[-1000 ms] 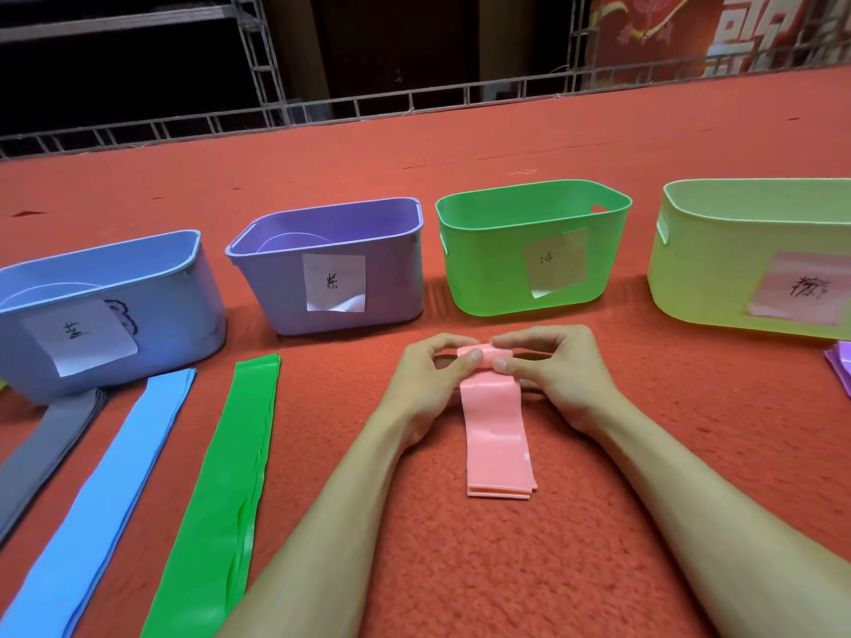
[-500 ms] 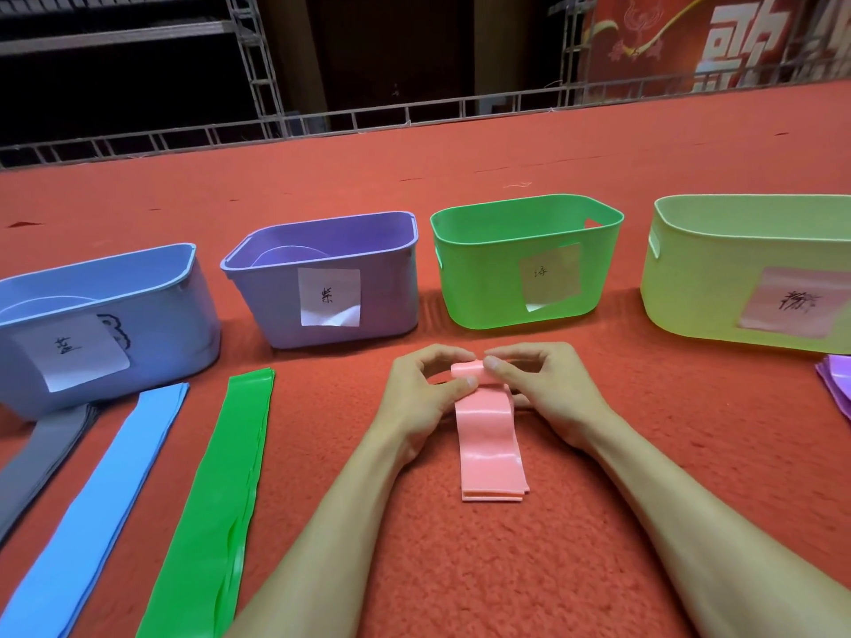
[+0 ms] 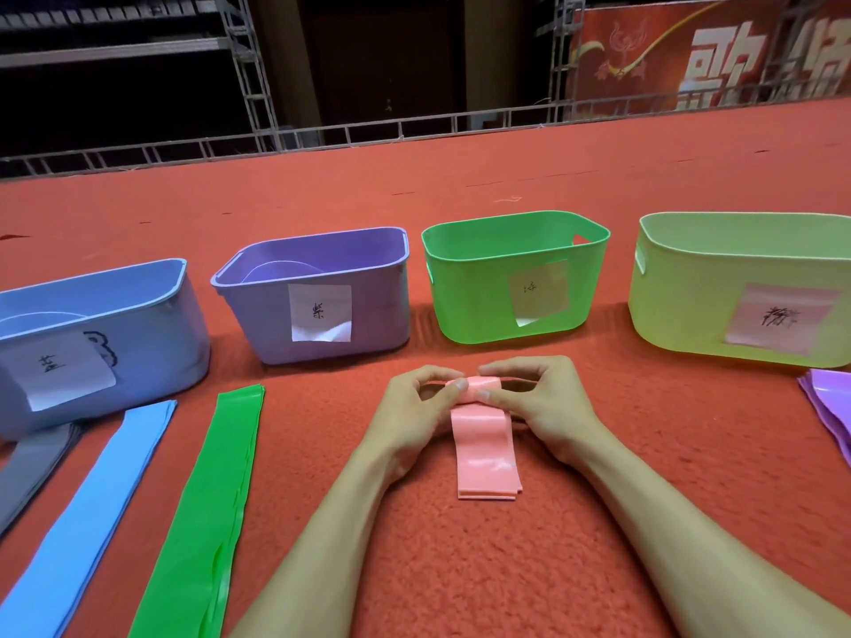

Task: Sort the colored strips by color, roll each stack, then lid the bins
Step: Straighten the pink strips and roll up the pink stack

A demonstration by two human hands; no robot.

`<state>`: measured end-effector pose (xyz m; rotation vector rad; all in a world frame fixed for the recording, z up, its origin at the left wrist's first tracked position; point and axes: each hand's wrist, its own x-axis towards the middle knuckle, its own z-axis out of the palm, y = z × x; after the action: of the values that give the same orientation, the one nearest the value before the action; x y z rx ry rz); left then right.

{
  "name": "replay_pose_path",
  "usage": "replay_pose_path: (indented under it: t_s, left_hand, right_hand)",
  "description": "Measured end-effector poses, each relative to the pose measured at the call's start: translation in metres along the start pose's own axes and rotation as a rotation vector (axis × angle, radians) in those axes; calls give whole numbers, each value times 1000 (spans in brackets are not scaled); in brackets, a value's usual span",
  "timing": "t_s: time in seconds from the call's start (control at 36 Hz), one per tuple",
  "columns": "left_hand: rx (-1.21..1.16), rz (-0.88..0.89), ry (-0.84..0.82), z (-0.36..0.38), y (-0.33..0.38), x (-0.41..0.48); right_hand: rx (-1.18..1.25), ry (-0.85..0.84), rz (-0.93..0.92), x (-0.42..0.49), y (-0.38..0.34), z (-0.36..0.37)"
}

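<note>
A stack of pink strips (image 3: 486, 453) lies on the red carpet in front of me, its far end rolled into a small coil. My left hand (image 3: 414, 407) and my right hand (image 3: 543, 402) pinch that coil from either side with curled fingers. A green strip stack (image 3: 216, 499), a light blue strip stack (image 3: 92, 508) and a grey strip stack (image 3: 32, 467) lie flat to the left. Purple strips (image 3: 829, 407) show at the right edge. Behind stand a blue bin (image 3: 152, 343), a purple bin (image 3: 377, 310), a green bin (image 3: 469, 297) and a yellow-green bin (image 3: 681, 306), each with a paper label.
Lids seem to lean inside the blue and purple bins. A metal truss railing (image 3: 414, 131) runs along the carpet's far edge, with a red banner (image 3: 690, 57) beyond it.
The pink coil has grown and the flat tail of the pink stack has become shorter as both hands rolled it toward me. The view has tilted up slightly.
</note>
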<state>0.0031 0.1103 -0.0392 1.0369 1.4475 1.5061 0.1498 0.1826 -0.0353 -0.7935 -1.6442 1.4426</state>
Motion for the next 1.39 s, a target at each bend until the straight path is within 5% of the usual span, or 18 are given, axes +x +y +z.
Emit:
replay_pose_path:
  t_s: [0.83, 1.39]
  left_hand:
    - [-144, -29, 14, 1, 3, -1]
    - [-29, 57, 56, 0, -1, 0]
  right_hand:
    - [0, -1, 26, 2, 0, 0]
    - [111, -29, 78, 5, 1, -1]
